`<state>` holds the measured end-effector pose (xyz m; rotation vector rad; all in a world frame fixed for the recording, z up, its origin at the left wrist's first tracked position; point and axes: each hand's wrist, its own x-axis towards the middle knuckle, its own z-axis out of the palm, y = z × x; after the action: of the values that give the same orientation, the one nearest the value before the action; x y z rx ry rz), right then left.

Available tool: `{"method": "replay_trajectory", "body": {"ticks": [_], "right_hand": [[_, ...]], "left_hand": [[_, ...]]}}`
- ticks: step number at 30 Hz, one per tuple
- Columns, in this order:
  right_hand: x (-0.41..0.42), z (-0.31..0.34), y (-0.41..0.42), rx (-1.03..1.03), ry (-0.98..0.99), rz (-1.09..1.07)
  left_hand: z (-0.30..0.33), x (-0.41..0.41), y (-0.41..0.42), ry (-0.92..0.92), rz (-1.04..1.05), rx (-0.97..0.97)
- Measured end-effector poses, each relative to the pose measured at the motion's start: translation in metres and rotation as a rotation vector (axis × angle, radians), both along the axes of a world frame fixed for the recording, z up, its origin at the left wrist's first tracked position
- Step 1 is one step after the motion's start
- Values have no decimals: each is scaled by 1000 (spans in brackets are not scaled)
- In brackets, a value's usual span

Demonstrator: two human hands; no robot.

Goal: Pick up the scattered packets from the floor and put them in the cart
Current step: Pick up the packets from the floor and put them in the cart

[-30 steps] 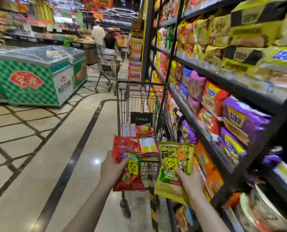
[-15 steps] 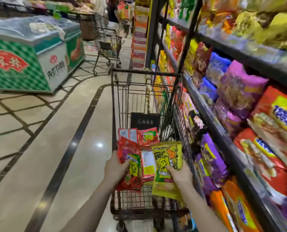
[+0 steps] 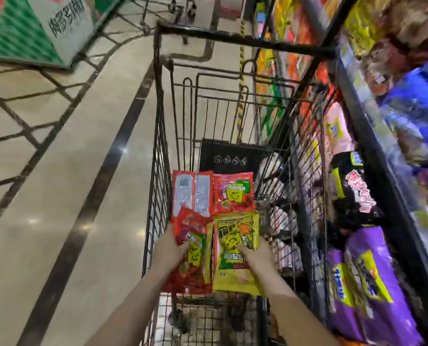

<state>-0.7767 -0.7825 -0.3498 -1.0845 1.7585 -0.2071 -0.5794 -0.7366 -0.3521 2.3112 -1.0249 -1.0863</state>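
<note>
We see, largest first, the floor, pale tile crossed by dark bands; no packet lies on the part in view. To the right stands the shelf, stocked with blurred bags. Between them is the cart, a dark wire basket viewed from above, with a black placard on its far wall.

Inside the cart, two packets already lie side by side on its bed: a red packet turned back-up and a red packet face-up. We judge these as delivered.

Nearer us, two further packets are held over the basket. The left hand pinches a red packet by its edge, thumb on the front face; this grip is closed on it. The right hand likewise clasps a yellow packet, thumb across the printed face. Both packets are inside the cart's outline but not yet released.

We judge the task as well advanced: two packets placed, two awaiting release. Whether more lie scattered beyond the view, we cannot tell.
</note>
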Motion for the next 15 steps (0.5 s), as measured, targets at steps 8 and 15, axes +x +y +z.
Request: {"method": "replay_trajectory", "body": {"ticks": [8,15], "right_hand": [[-3,-70,-47,229,47,37],[-16,-95,-49,154,259,65]], "left_hand": [[-69,2,-19,66,111,156],[-96,-5,-13,-69,110,152]]}}
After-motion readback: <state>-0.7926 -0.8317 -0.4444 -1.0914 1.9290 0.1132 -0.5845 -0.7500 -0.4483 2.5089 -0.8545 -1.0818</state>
